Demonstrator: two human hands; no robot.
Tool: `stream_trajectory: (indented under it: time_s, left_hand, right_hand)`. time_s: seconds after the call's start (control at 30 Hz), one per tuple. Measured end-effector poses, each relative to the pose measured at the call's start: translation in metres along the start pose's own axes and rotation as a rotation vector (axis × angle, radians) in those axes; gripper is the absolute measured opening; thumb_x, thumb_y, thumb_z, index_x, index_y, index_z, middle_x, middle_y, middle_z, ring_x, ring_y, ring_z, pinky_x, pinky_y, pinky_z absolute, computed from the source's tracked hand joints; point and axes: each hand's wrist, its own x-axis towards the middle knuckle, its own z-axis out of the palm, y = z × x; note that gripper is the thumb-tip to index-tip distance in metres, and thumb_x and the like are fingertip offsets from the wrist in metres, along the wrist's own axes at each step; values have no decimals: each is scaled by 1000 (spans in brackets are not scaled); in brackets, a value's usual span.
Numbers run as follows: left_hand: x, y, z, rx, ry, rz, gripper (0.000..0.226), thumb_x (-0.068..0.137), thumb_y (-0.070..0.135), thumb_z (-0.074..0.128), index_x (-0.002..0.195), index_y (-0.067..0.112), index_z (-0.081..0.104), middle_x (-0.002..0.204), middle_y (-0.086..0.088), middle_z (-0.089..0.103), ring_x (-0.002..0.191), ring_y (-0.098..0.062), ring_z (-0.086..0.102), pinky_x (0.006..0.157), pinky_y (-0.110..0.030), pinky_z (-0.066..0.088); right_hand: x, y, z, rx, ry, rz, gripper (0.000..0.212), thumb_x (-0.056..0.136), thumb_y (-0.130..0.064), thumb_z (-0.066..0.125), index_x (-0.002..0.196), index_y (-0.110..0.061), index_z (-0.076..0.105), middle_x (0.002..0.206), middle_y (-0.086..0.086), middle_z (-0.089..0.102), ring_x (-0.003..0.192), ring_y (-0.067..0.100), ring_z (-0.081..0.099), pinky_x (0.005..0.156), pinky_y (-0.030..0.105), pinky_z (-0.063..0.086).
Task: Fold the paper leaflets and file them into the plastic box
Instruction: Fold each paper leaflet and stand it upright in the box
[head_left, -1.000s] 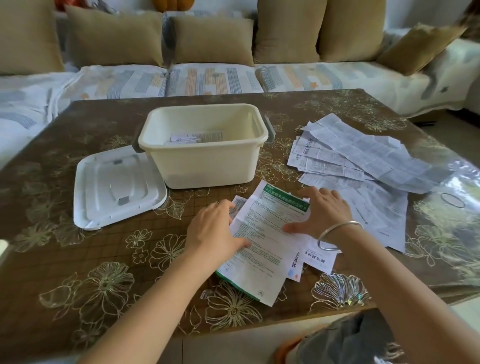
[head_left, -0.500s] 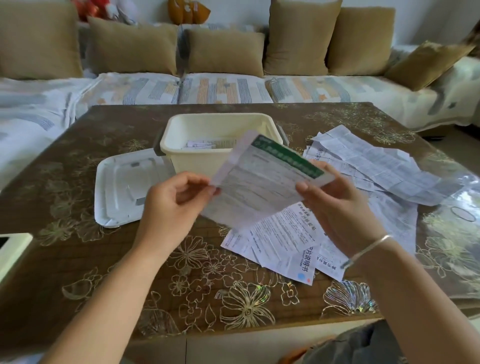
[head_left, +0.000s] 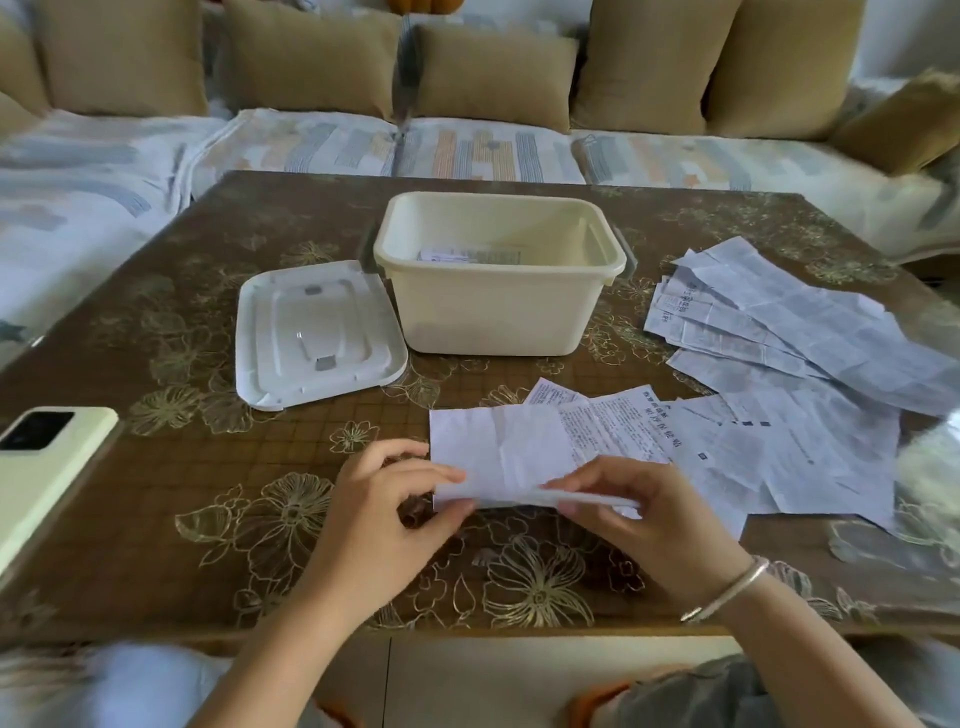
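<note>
**Leaflet mid-fold at lower centre, both hands on its near edge**

The leaflet (head_left: 498, 447) lies on the tabletop (head_left: 156, 322), its near edge pinched by the left hand (head_left: 384, 499) and the right hand (head_left: 639, 509). An uneven pull could skew the crease, or the loose sheets (head_left: 779, 447) overlapped by its right end could get caught in the fold. Its long axis runs left to right, far edge facing the plastic box (head_left: 493, 312) above.

Single head-worn wide-angle view, tilted forward-down over table (head_left: 156, 519) close below, facing sofa (head_left: 493, 150) beyond.
</note>
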Motion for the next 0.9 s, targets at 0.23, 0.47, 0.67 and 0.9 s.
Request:
stream_trajectory:
  time_s: [0.23,0.47,0.67,0.9]
  left_hand:
    - [-2,-3,12,73,98,-75,47,81,66,46,82,31,78,83,24,66,98,2,48,88,-33,37]
    - [-1,3,21,319,210,-140,30,78,57,62,65,31,56,81,17,59,89,-12,48,75,-30,33]
    - [-1,9,24,418,205,-171,41,76,54,65,101,22,62,103,6,63,96,-18,56,79,-32,42]
    - [4,15,27,429,128,-33,50,75,21,79,122,16,63,127,-3,57,118,-24,50,100,-42,45]
  right_hand:
    - [11,8,19,-63,227,129,35,74,-61,63,99,-39,53,84,5,72,77,22,69,69,46,57]
    - [25,11,30,-246,334,236,46,82,-27,72,121,-33,47,89,-15,66,68,3,64,64,29,56]
    - [24,11,33,-400,359,153,54,79,-24,75,125,-31,49,109,-12,53,75,2,56,65,22,49]
    - [24,17,36,-791,369,-140,39,70,-14,79,106,-23,65,115,-1,60,105,21,52,79,33,50]
